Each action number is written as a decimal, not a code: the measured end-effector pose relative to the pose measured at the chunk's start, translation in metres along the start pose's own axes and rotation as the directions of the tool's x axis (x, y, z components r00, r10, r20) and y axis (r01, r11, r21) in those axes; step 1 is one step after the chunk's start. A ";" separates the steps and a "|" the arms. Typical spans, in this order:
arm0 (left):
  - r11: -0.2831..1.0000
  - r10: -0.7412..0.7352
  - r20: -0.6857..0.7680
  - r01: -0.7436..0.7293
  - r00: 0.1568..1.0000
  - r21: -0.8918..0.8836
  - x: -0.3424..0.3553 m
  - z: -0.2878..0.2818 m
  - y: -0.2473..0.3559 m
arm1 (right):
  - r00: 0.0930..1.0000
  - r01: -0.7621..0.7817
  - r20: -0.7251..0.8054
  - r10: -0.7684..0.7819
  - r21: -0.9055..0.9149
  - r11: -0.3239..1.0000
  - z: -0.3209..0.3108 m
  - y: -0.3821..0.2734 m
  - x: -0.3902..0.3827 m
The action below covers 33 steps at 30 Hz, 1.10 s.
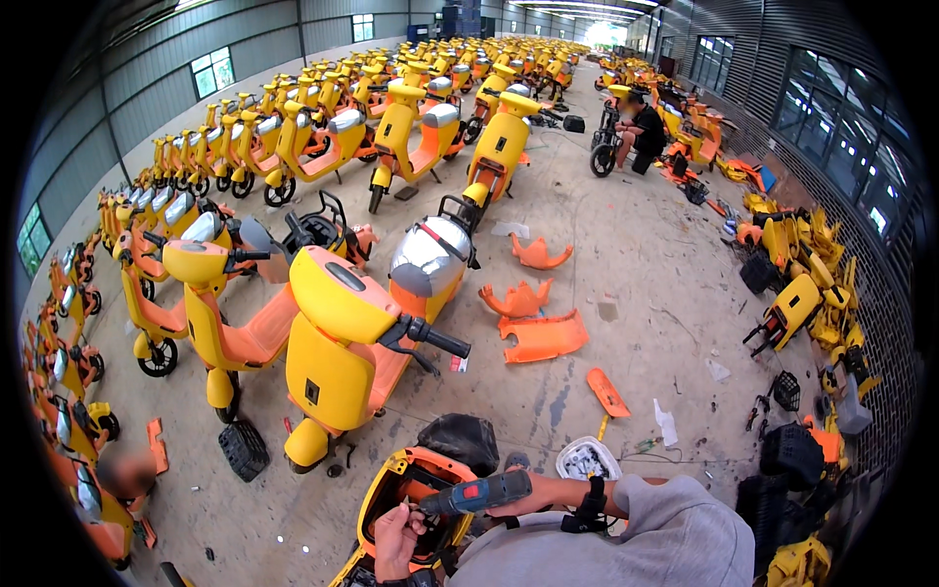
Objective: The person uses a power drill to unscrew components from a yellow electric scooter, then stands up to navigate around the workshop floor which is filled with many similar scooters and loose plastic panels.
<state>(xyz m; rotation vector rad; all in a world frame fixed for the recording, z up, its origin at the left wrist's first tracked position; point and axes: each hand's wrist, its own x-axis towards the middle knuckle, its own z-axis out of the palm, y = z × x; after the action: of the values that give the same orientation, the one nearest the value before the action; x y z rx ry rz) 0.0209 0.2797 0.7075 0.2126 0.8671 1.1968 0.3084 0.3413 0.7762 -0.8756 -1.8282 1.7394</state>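
Gripping the cordless drill (pixel 479 494), the right hand (pixel 516 489) aims its bit into the near scooter's open orange housing (pixel 406 489); the left hand (pixel 396 538), fingers curled, apparently pinches a small part there, steadying it.

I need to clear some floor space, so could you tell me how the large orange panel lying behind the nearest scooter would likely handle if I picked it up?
The orange panel looks like thin moulded plastic, so probably light and slightly flexible. Its broad, curved shape may be awkward one-handed.
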 end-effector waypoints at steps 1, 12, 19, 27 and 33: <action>1.000 -0.008 0.005 0.008 1.000 0.001 0.002 0.000 0.000 | 1.000 0.013 0.005 -0.013 0.002 1.000 -0.001 0.002 -0.001; 0.992 -0.125 -0.090 0.127 0.988 0.009 0.009 0.009 0.003 | 0.997 -0.069 0.038 0.070 -0.018 0.997 -0.006 -0.001 -0.005; 0.996 -0.052 -0.024 0.054 0.998 0.073 0.000 0.015 0.008 | 0.968 -0.237 0.096 0.230 0.073 0.969 -0.004 -0.025 -0.001; 0.997 -0.004 -0.034 0.006 0.999 0.073 0.003 0.026 0.008 | 0.950 -0.279 0.165 0.266 0.058 0.959 -0.009 0.032 0.011; 0.997 0.015 -0.053 -0.018 0.998 -0.070 0.001 0.022 0.003 | 0.988 -0.096 0.129 0.085 0.078 0.992 -0.002 0.031 0.025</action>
<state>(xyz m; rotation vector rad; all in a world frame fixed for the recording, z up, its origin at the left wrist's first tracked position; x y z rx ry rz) 0.0341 0.2881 0.7231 0.1318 0.8692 1.2508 0.2964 0.3606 0.7435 -0.8451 -1.8041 1.9535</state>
